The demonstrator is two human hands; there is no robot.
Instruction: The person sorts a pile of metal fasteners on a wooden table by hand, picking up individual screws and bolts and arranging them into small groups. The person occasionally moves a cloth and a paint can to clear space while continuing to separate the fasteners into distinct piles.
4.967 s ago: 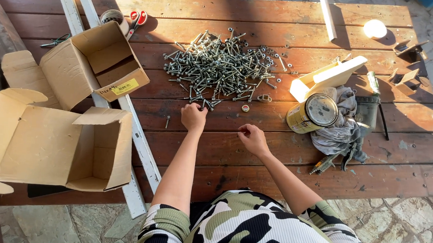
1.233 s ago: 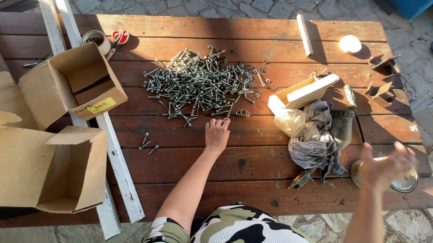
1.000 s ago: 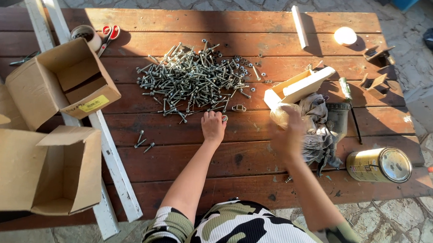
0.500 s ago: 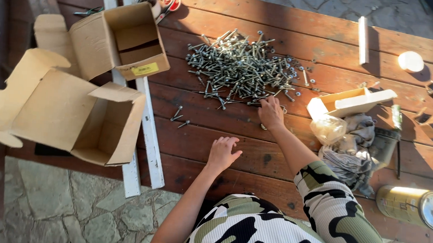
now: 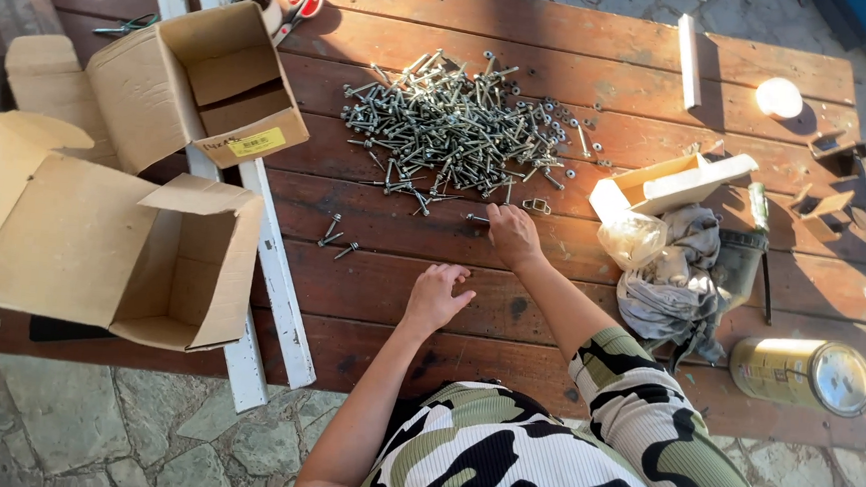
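A big pile of silver screws (image 5: 450,124) lies on the red-brown wooden table (image 5: 586,42). My right hand (image 5: 512,233) is at the pile's near edge, with its fingertips pinched on a single screw (image 5: 477,218) that lies flat on the boards. My left hand (image 5: 437,294) rests on the table nearer to me, fingers spread, holding nothing. Three loose screws (image 5: 335,238) lie to the left of both hands.
Two open cardboard boxes (image 5: 112,254) (image 5: 197,84) sit at the left across white rails (image 5: 261,263). At the right are a small cardboard tray (image 5: 662,182), a plastic bag (image 5: 632,241), a grey rag (image 5: 679,279) and a gold can (image 5: 804,375) on its side. Tape and scissors (image 5: 302,5) lie far left.
The gold can went from the table's middle to the near right corner. My right hand came back to the pile's edge; my left hand drew back from the pile onto bare boards.
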